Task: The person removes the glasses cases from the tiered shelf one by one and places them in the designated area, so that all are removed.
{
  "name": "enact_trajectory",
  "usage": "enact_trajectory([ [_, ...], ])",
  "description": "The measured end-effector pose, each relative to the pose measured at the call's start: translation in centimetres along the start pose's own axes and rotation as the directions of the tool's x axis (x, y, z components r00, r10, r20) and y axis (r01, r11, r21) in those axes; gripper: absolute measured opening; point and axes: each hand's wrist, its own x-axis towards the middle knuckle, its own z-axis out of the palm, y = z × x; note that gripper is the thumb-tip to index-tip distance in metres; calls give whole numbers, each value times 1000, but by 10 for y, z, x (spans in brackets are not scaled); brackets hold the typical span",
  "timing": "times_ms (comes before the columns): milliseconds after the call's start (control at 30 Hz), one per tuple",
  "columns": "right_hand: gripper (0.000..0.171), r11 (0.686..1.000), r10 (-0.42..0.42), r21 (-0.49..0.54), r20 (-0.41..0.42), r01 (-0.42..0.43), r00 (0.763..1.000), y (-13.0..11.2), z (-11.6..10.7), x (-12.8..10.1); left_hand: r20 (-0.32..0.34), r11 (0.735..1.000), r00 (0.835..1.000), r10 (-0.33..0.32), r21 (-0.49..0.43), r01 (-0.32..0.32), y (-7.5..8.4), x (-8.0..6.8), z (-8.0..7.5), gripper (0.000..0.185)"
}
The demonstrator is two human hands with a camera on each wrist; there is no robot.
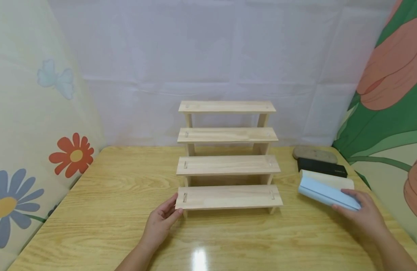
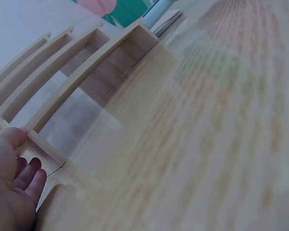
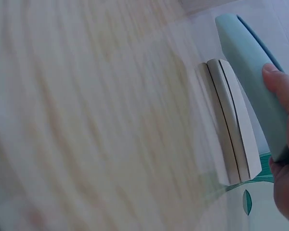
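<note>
Here, nearest to you, your left hand [image 1: 159, 223] rests on the wooden table [image 1: 93, 210] with its fingers relaxed and extended, fingertips touching the left end of the lowest step of the four-tier wooden riser [image 1: 228, 196]; it grips nothing, and it looks placed there to steady the riser rather than to lift it. On the right, at about the same depth, your right hand [image 1: 362, 210] has thumb and fingers curled round the near end of a light blue case [image 1: 325, 194], which lies slanted, its far end pointing toward the riser; the right wrist view shows the thumb pressed on its blue face [image 3: 253, 72]. That hold at one end looks suited to picking the case up off the table. Just behind it, touching or nearly so, lies a cream case [image 1: 330, 180], then a black case [image 1: 321, 167], and farthest a grey-brown one [image 1: 315, 153], all in a row along the right edge. Nothing lies between the blue case and the riser's steps, which stand bare. Behind the riser hangs a pale sheet [image 1: 208, 56], with flowered cloths at the left [image 1: 32, 131] and right [image 1: 391, 94].
</note>
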Motion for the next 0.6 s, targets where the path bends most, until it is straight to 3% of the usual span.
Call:
enact_trajectory([
  [600, 70, 1000, -2, 19, 14, 2, 1000, 18, 5, -3, -5, 1000, 1000, 7, 19, -7, 1, -1, 0, 53],
])
